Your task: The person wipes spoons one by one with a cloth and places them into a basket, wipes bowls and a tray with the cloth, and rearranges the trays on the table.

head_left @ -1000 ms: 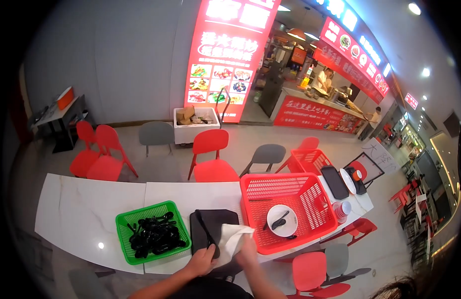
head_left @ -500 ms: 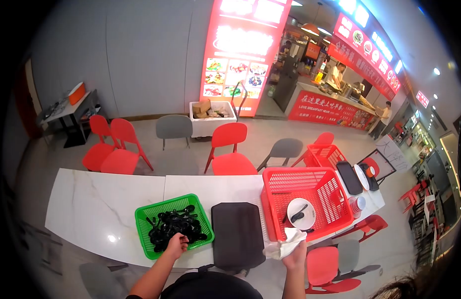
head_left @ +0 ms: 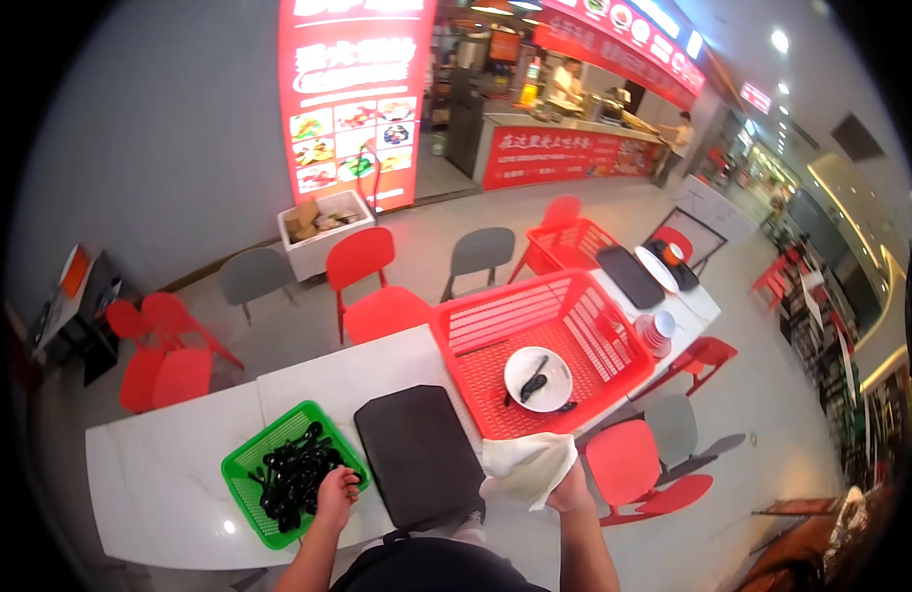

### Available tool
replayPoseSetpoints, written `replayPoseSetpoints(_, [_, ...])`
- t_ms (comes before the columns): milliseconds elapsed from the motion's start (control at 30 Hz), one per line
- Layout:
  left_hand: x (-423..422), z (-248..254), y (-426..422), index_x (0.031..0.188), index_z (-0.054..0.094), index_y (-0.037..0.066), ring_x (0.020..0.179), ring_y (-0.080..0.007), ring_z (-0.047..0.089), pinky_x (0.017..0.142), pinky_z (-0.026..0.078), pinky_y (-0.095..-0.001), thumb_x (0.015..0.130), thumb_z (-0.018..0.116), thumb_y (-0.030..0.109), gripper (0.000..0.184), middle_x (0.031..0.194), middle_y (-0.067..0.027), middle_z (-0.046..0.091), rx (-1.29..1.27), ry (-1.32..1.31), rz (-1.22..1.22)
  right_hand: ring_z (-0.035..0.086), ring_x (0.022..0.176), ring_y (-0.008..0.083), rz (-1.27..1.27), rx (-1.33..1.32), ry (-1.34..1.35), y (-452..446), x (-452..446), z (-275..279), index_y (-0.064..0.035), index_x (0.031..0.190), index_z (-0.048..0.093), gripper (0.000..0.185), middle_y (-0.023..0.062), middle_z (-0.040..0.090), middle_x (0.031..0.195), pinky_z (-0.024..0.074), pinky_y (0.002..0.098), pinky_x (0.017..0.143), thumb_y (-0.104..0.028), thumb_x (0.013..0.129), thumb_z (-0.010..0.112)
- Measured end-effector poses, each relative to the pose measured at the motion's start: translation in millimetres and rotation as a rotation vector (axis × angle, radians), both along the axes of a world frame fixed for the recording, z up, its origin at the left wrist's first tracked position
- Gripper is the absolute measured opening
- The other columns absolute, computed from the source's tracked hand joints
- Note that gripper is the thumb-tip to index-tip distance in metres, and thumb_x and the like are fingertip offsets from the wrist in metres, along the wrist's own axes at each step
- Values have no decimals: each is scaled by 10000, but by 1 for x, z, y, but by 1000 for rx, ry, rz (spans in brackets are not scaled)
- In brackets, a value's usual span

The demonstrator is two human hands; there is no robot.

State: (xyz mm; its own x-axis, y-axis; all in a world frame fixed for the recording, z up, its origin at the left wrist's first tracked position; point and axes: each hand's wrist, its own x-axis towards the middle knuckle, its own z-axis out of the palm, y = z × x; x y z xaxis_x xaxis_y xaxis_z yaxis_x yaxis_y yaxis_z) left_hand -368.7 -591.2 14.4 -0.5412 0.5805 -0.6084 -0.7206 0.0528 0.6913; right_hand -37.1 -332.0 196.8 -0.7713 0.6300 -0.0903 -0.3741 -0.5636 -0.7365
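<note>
My left hand (head_left: 338,490) is at the right side of the green basket (head_left: 263,441), its fingers curled in at the edge of a pile of black spoons (head_left: 293,479); whether they grip one is too small to tell. My right hand (head_left: 572,485) holds a white cloth (head_left: 531,466) just below the large red basket (head_left: 601,385). Inside that basket lies a white bowl (head_left: 549,393) with black spoons in and beside it. Between the hands, a black tray (head_left: 421,456) lies flat on the white table (head_left: 170,449).
Behind the large basket are a smaller red basket (head_left: 564,245), a dark tray (head_left: 630,277), a white plate (head_left: 656,267) and stacked cups (head_left: 657,329). Red and grey chairs surround the table. Two people are at a food counter (head_left: 574,153) farther back.
My left hand went from a black spoon over the tray to the green basket. My right hand moved right with the cloth. The view has since tilted and shifted.
</note>
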Motion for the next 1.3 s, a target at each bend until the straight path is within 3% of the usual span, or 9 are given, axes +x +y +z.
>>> replayPoseSetpoints(167, [79,75,131,1014,615,76,688,-108,588,614,482,-262,976,606,255,183,836,-25,651,102,454,-351,590,1226,272,7,150,-248,24,53,-12,17,1409,482,669,150,585,1363,467,426,1050,-531,1042,371])
replayPoseSetpoints(333, [129,65,282,1058,616,28,772,-162,655,673,528,-318,960,636,253,246,861,-61,675,226,932,-623,536,1282,209,24,182,-317,43,120,-7,-13,1462,444,576,90,537,1425,439,377,1074,-414,1050,443])
replayPoseSetpoints(433, [156,65,370,1089,637,25,906,-234,698,742,553,-382,922,659,343,360,938,-118,699,14,1084,-873,522,1289,197,-49,220,-371,53,157,3,-25,1483,425,573,80,513,1447,429,371,1083,-382,1038,486])
replayPoseSetpoints(533, [167,11,444,1115,672,39,974,-304,699,803,564,-442,873,665,443,471,1005,-166,708,-368,1545,-1245,517,1274,186,-184,164,-417,67,194,-3,-22,1472,430,543,75,515,1425,432,354,1067,-302,1021,538])
replayPoseSetpoints(600, [173,-13,469,1133,685,50,992,-325,697,841,563,-460,857,658,476,509,1021,-174,711,-515,1585,-1343,554,1198,166,-407,65,-480,64,222,-23,14,1402,515,444,78,585,1335,456,331,1026,-168,1001,577])
replayPoseSetpoints(833, [173,-47,498,1065,734,50,1035,-339,689,888,557,-450,854,656,446,456,1091,-158,717,-690,1539,-1491,518,1203,153,-407,120,-677,84,297,-34,-10,1435,463,463,43,542,1336,452,326,1012,-221,1027,521])
replayPoseSetpoints(900, [170,-56,496,1038,741,58,1022,-337,690,875,555,-450,866,641,425,417,1093,-168,714,-663,1479,-1441,453,1312,169,-280,197,-689,97,306,-40,-45,1535,331,575,41,457,1455,418,362,1071,-332,1058,476])
replayPoseSetpoints(1133, [135,-18,473,981,714,37,895,-351,692,784,529,-467,919,586,358,352,940,-209,702,-369,1356,-985,465,1297,171,-268,280,-599,147,293,-45,-18,1490,395,521,61,488,1441,424,350,1068,-265,1042,496])
replayPoseSetpoints(1300, [131,184,404,892,646,-14,729,-260,605,682,474,-384,964,575,242,276,797,-151,635,-130,1202,-858,520,1241,172,-288,333,-408,182,242,-39,8,1456,439,548,84,525,1414,458,344,1031,-265,1003,580])
